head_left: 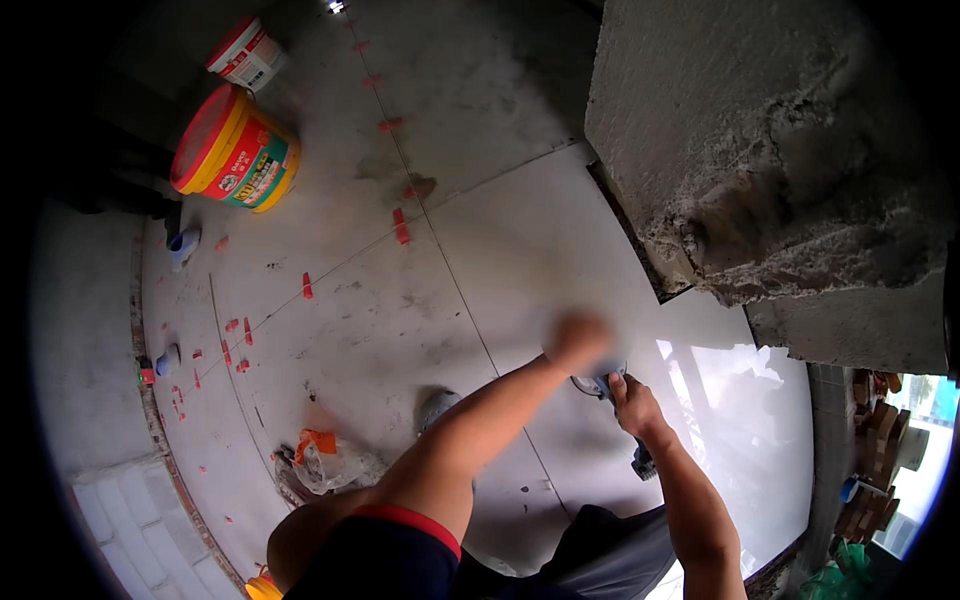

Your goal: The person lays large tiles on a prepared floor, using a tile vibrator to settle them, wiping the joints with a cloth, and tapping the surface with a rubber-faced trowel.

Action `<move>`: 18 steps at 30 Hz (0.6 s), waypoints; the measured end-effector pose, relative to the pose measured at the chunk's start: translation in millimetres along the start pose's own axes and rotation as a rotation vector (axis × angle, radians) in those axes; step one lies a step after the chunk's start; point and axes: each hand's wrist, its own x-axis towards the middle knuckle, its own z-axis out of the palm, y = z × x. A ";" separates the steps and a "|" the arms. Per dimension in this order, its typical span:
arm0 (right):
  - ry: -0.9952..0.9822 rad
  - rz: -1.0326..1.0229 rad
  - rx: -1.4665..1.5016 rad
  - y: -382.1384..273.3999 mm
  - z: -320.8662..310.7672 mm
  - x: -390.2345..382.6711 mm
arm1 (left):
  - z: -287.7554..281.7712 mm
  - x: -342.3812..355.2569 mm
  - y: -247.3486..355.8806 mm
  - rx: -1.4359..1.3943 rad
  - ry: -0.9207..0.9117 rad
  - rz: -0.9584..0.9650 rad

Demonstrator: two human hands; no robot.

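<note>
My left hand (578, 340) is over the front of a blue-and-black power tool (643, 458), whose head is a blurred greyish shape; its fingers are too smeared to make out. My right hand (632, 405) grips the tool's handle, with the thumb along it. Below them lie large pale floor tiles (540, 260) with thin straight joints. A glossy tile (745, 430) reflects light at the right. Small red pieces (402, 226) stand along the joints farther left and up.
A yellow bucket (236, 150) and white bucket (247, 55) stand upper left. A rough concrete block (760, 140) juts in upper right. Small blue-grey objects (182, 247) and a plastic bag (330, 468) lie left. Stacked boards (878, 460) are at the right edge.
</note>
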 end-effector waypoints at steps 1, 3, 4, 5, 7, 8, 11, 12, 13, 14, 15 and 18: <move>0.007 -0.020 0.008 -3.5 2.3 4.1 | 0.4 -0.9 -9.7 0.021 -0.073 0.031; 0.024 -0.042 0.006 -11.8 1.3 15.2 | -1.7 12.6 -20.8 -0.169 -0.182 -0.226; 0.035 -0.025 0.044 -17.3 -1.0 20.2 | -7.3 26.1 -23.8 -0.232 -0.245 -0.315; 0.073 0.015 0.070 -13.5 -11.3 25.8 | -27.4 57.6 -11.9 -0.265 -0.336 -0.307; 0.076 0.042 0.180 -39.5 -3.6 38.3 | -49.9 75.3 -41.2 -0.261 -0.449 -0.254; 0.077 0.049 0.247 -49.0 2.5 46.6 | -43.2 81.4 -61.9 -0.271 -0.464 -0.175; 0.135 0.074 0.291 -72.7 0.0 70.5 | -82.6 133.6 -124.7 -0.260 -0.301 -0.171; 0.132 0.076 0.321 -90.2 8.2 77.8 | -85.3 138.5 -180.2 -0.019 -0.201 -0.241; 0.124 0.079 0.347 -102.9 15.7 86.1 | -80.9 137.5 -232.0 0.220 -0.100 -0.314; 0.143 0.099 0.444 -102.9 19.5 92.6 | -73.8 134.3 -261.4 0.218 -0.087 -0.365; 0.162 0.119 0.537 -101.8 23.1 95.7 | -67.2 135.3 -280.9 0.214 -0.076 -0.418; 0.276 0.223 0.598 -99.7 13.3 101.7 | -71.5 154.3 -256.1 0.098 -0.268 -0.400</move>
